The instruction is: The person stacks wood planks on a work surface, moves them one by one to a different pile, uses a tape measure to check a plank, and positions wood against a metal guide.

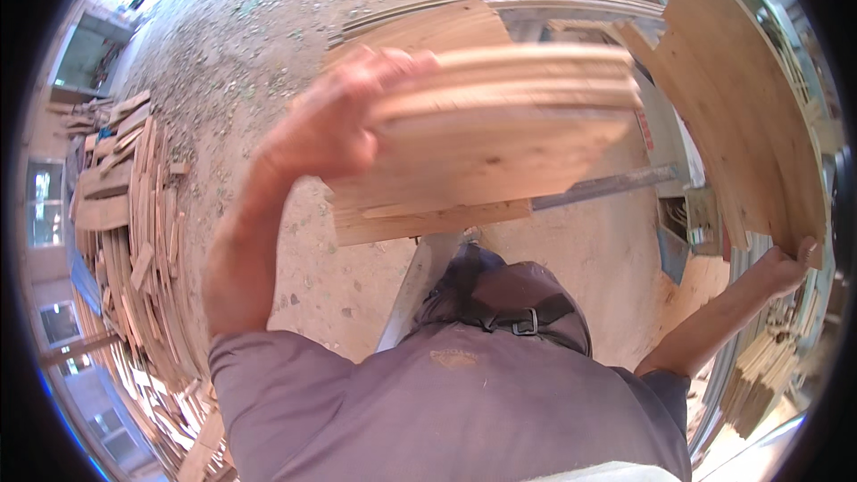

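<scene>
My left hand (344, 116), blurred by motion, is closed round the left end of a short stack of wooden boards (500, 138). Their edges lie one above another along the top, and a broad knotty face points toward me. Over at the right, the fingers of my right hand (787, 268) pinch the lower edge of a large wooden panel (732, 98), which stands tilted and reaches up to the top of the view. Another flat board (428, 27) lies behind the stack, and a board (446, 221) shows below it.
A tall heap of scrap wood (116, 205) lines the left side. Below the boards runs a grey metal bar (616, 186). Several cut boards (759, 379) are stacked at the lower right. Dusty ground (259, 45) littered with chips stretches across the far left.
</scene>
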Action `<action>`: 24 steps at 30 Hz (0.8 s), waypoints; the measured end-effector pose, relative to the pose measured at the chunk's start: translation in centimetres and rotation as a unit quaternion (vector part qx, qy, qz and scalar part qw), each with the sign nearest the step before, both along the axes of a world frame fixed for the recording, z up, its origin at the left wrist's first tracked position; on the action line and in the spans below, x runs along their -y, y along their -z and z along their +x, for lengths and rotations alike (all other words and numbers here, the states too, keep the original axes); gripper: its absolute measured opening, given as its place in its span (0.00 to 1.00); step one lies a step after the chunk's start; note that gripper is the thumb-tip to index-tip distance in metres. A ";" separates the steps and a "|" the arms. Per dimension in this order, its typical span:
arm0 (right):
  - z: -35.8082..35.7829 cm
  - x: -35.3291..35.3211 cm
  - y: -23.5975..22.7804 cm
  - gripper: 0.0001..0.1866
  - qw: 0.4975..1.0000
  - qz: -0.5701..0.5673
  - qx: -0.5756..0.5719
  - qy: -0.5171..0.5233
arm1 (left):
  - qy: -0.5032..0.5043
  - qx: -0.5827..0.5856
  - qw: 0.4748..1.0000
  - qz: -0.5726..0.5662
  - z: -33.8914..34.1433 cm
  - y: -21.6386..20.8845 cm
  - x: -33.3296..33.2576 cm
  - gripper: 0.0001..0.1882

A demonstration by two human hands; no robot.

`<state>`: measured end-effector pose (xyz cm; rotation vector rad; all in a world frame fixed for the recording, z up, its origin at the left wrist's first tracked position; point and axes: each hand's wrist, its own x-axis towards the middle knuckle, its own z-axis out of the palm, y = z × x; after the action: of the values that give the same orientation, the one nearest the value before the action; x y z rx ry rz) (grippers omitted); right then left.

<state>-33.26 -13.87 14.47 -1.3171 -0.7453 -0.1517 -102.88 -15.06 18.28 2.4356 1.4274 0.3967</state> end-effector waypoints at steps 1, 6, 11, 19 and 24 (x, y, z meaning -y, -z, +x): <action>-0.1 1.7 -0.1 0.21 0.992 -0.065 0.073 0.085 | -0.010 0.010 1.000 -0.023 -1.0 0.7 -1.8 0.46; -2.1 8.6 0.8 0.18 0.852 -0.283 0.329 0.292 | -0.063 -0.102 0.990 -0.076 -4.2 5.2 -9.1 0.44; -5.7 13.6 3.2 0.20 0.923 -0.240 0.157 0.257 | -0.102 -0.139 0.984 -0.048 -3.8 15.8 -6.3 0.38; -6.6 20.2 9.4 0.20 0.967 -0.157 0.077 0.186 | -0.139 -0.075 0.982 0.106 0.1 20.3 -3.0 0.25; -6.4 17.4 7.3 0.24 0.956 0.063 -0.278 0.064 | -0.135 0.189 0.969 0.078 12.9 18.3 0.8 0.30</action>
<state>-39.62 -31.22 7.13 -1.2059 -0.1686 0.0697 -89.99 -15.87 -0.05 2.1207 1.5983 1.0118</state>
